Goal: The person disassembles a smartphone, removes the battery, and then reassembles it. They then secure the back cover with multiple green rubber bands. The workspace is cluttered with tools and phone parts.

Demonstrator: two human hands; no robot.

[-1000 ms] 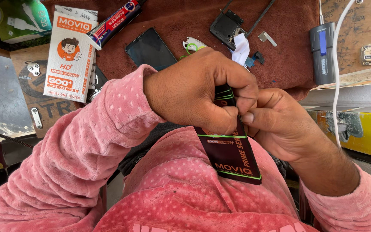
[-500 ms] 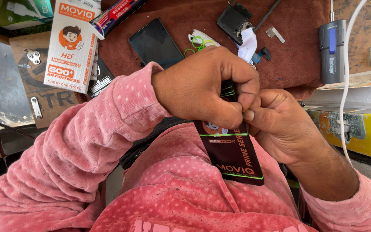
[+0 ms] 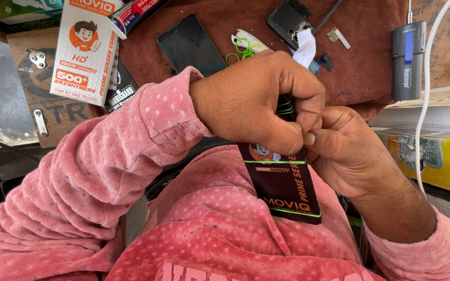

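Dark maroon flat cardboard packet with green edge lines [image 3: 285, 188] hung upright over the pink knit lap, its top end caught between both hands. Left hand [image 3: 259, 101] was curled into a fist over the packet's top, thumb and forefinger pinched tight on the upper edge; right hand [image 3: 347, 151] sat touching it from the side, fingers folded, thumb pressed on the same top edge. Looked like opening was only begun: top end hidden inside the fists, so couldn't tell if any flap was loose; lower body of the packet looked intact, nothing pulled out. Beyond the hands, on the brown cloth mat [image 3: 371, 62]: black smartphone lying face up [image 3: 191, 44], green rubber bands on a white plastic piece [image 3: 243, 47], small dark phone part with white paper scrap [image 3: 292, 23], grey-blue handheld tool [image 3: 408, 60]. White tall cardboard box with orange cartoon print [image 3: 85, 49] lay left of the mat, white cable [image 3: 426, 99] ran down the right. Versus half a second earlier: grip unchanged, packet in the same spot, view only drifted slightly.
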